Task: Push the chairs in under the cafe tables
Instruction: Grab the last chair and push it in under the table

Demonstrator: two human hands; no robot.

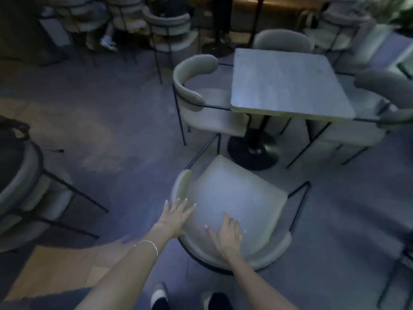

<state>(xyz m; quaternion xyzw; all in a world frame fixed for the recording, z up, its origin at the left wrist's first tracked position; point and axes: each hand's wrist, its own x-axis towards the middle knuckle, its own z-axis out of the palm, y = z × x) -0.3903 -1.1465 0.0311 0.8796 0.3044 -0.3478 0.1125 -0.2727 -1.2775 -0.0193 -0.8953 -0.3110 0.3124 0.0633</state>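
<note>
A pale cushioned chair [237,193] with a curved backrest and thin black legs stands just in front of me, pulled out from the square grey cafe table [288,83]. Its seat points toward the table's black pedestal base [253,151]. My left hand [176,217] hovers with fingers spread over the left end of the backrest. Fingers apart, my right hand [228,234] sits over the rear of the backrest. Neither hand is closed around the chair. The frame is blurred.
Matching chairs sit at the table's left [201,101], far side [282,41] and right [380,104]. Another chair [29,198] stands at the left edge. More chairs and a person's legs [108,42] are at the back. My shoes [159,296] show at the bottom.
</note>
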